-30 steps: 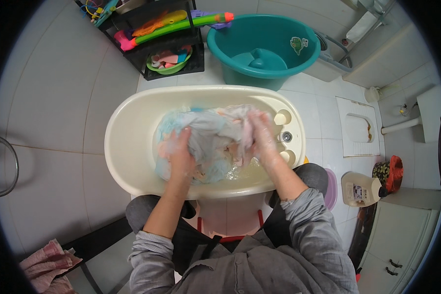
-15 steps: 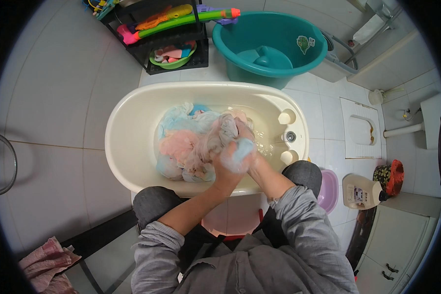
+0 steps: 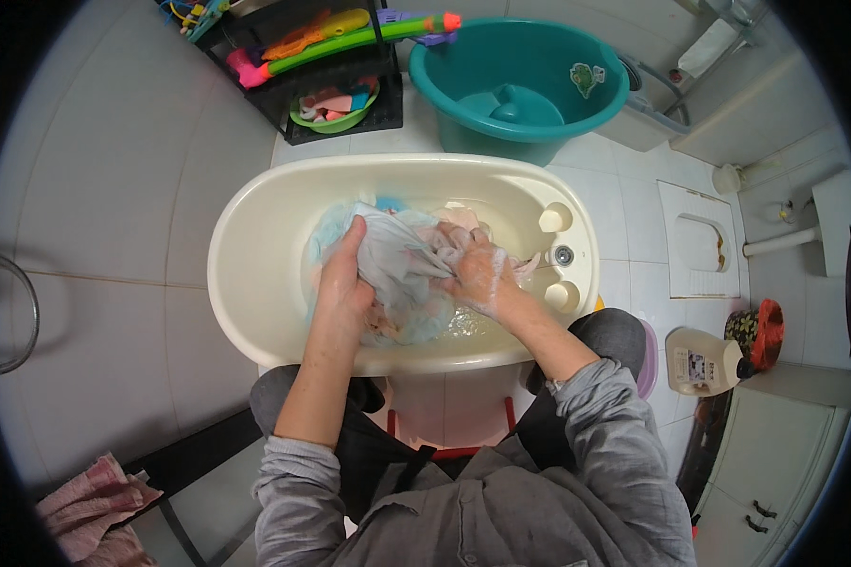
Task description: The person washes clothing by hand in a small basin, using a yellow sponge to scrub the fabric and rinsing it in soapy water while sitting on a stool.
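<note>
Wet laundry lies bunched in a cream baby bathtub [image 3: 246, 203] with shallow water. A pale grey-white cloth [image 3: 392, 248] is stretched between my hands above the heap. My left hand [image 3: 347, 274] grips its left side, thumb on top. My right hand [image 3: 483, 276], streaked with white suds, is closed around a bunched part near the tub's middle. Under and around the cloth show light blue fabric [image 3: 324, 236] and a pinkish piece [image 3: 459, 217]. Both hands' fingertips are partly hidden by the cloth.
Behind the tub stands a large teal basin [image 3: 529, 137] beside a black shelf [image 3: 298, 137] with toys. At right are a squat toilet [image 3: 702, 236], a beige jug [image 3: 700, 362] and a lilac basin [image 3: 649, 364]. A pink towel [image 3: 95, 506] hangs lower left.
My hands, pressed together over the cloth with suds and something pale blue, have moved apart. The left went left, spreading the grey-white cloth; the pale blue thing no longer shows.
</note>
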The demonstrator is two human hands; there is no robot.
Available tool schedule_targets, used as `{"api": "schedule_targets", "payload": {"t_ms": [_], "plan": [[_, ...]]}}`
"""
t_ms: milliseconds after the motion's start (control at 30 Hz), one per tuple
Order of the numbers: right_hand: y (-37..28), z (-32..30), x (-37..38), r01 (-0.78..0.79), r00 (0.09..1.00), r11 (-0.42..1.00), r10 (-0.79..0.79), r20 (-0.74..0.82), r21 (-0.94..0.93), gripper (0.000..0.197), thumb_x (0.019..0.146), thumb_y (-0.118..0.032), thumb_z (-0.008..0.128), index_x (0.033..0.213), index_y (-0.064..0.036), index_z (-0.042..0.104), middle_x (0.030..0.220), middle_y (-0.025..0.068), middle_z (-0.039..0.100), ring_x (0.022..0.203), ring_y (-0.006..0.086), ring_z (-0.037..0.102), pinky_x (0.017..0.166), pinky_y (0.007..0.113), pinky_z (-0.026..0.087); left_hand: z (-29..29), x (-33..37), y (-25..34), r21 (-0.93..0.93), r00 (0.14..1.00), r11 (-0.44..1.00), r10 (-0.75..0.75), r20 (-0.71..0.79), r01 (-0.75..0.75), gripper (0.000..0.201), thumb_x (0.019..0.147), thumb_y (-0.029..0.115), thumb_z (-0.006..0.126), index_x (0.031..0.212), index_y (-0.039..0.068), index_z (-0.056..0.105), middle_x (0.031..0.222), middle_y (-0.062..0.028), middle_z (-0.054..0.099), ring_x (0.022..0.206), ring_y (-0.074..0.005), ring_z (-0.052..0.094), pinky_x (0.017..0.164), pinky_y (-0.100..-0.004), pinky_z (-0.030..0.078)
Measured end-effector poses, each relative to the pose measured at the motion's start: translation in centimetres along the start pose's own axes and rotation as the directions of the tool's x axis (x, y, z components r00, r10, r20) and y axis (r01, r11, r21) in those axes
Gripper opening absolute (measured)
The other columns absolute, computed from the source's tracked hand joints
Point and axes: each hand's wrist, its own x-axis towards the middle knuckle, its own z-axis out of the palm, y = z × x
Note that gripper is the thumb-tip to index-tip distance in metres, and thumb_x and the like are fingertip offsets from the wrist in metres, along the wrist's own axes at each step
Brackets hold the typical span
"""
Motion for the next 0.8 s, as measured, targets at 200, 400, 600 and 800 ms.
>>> {"api": "schedule_targets", "payload": {"t_ms": [200, 400, 600, 800], "plan": [[1.5, -1.5, 0.7, -0.046, 0.994, 0.572, 0.109, -0.020, 0.819, 0.033, 0.072, -0.015, 0.055, 0.103, -0.0023, 0.052, 0.103, 0.0146, 0.052, 0.100, 0.0254, 0.046, 0.087, 0.033, 0.037, -0.9, 0.8, 0.5, 0.320, 0.956, 0.908, 0.292, -0.014, -0.272, 0.051, 0.076, 0.022, 0.061, 0.119, 0.004, 0.038, 0.115, -0.0116, 0.046, 0.103, -0.0243, 0.047, 0.087, -0.0359, 0.038], [1.9, -2.2, 0.8, -0.057, 0.891, -0.470, 0.375, 0.257, 0.881, 0.027, 0.076, -0.013, 0.046, 0.096, 0.0048, 0.050, 0.098, 0.0130, 0.054, 0.089, 0.0232, 0.053, 0.084, 0.034, 0.040, 0.3, -1.5, -3.4, 0.758, 0.717, -0.327, 0.261, 0.646, -0.564, 0.054, 0.068, 0.008, 0.061, 0.118, 0.006, 0.040, 0.113, -0.0120, 0.047, 0.102, -0.0218, 0.046, 0.084, -0.0286, 0.039], [4.3, 0.8, 1.2, -0.093, 0.792, -0.551, 0.463, 0.397, 0.829, 0.022, 0.079, -0.015, 0.043, 0.096, -0.0023, 0.049, 0.089, 0.0105, 0.054, 0.081, 0.0204, 0.054, 0.074, 0.032, 0.045, 0.6, -0.5, -3.4, 0.655, 0.863, 0.564, 0.373, 0.340, -0.502, 0.037, 0.060, 0.007, 0.062, 0.096, 0.002, 0.058, 0.108, -0.0134, 0.050, 0.100, -0.0280, 0.048, 0.084, -0.0316, 0.040], [1.8, 5.9, 0.2, -0.020, 0.869, -0.413, 0.442, 0.220, 0.910, 0.014, 0.081, -0.010, 0.041, 0.091, -0.0063, 0.050, 0.090, 0.0070, 0.051, 0.084, 0.0164, 0.051, 0.074, 0.029, 0.044, 2.7, -1.6, -8.0, 0.489, 0.291, -0.287, 0.527, 0.798, -0.823, 0.028, 0.063, 0.006, 0.060, 0.090, 0.000, 0.054, 0.094, -0.0101, 0.054, 0.085, -0.0240, 0.053, 0.073, -0.0319, 0.043]]}}
